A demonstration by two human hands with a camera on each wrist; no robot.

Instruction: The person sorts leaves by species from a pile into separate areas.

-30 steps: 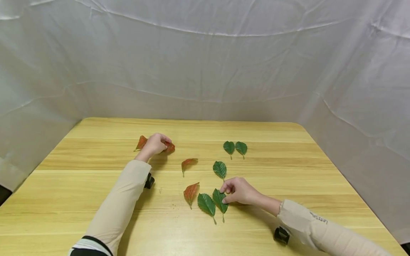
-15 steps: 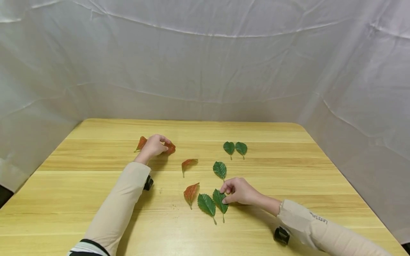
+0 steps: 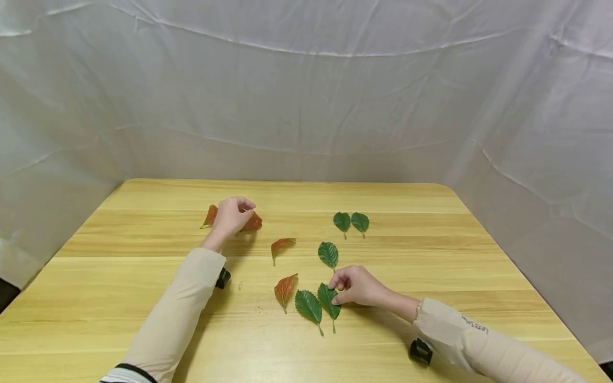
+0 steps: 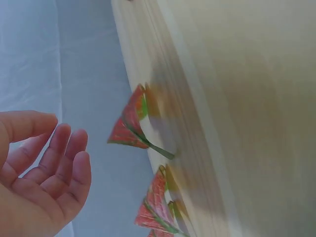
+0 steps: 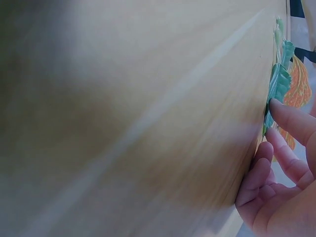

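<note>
My left hand [image 3: 231, 217] is just above a red leaf [image 3: 253, 222] at the back left, fingers loosely bent and holding nothing. The left wrist view has the leaf [image 4: 129, 126] apart from the hand [image 4: 47, 173]. Another red leaf [image 3: 211, 214] lies left of that hand, partly covered. Near the front, my right hand [image 3: 361, 286] pinches the edge of a green leaf [image 3: 327, 301] between thumb and index finger. In the right wrist view, the thumb of the hand [image 5: 286, 182] touches the green leaf [image 5: 280, 83].
Beside the pinched leaf lie a green leaf [image 3: 308, 305] and a red leaf [image 3: 285, 290]. Farther back are a curled red leaf [image 3: 281, 245], a single green leaf [image 3: 328, 253] and a green pair [image 3: 342, 221]. Pale cloth [image 3: 306, 106] surrounds the wooden table [image 3: 421, 239].
The left hand has let go of the red leaf and risen slightly, its fingers parting from the leaf. The right hand and the leaves stay where they were.
</note>
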